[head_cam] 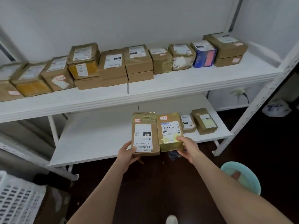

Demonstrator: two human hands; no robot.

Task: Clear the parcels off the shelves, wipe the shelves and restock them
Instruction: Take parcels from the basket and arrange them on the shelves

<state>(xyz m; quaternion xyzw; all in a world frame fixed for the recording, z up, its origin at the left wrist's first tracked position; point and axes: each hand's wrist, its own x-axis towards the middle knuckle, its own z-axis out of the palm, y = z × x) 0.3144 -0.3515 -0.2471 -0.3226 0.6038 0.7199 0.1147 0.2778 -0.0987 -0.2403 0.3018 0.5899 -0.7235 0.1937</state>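
Left hand [127, 153] grips brown parcel [144, 135], right hand [189, 149] taped parcel [170, 131] (contents of teal basin [254, 181] unclear).

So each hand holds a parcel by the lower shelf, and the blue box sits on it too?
No: the head view shows the blue box on the upper shelf. The left hand holds a brown parcel and the right hand a taped parcel by the lower shelf.

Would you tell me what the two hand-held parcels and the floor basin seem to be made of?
Left-hand parcel: matte brown cardboard, paper label. Right-hand parcel: cardboard, probably, wrapped in glossy clear tape that glints yellowish. Basin: likely smooth plastic, pale teal, evenly moulded rim.
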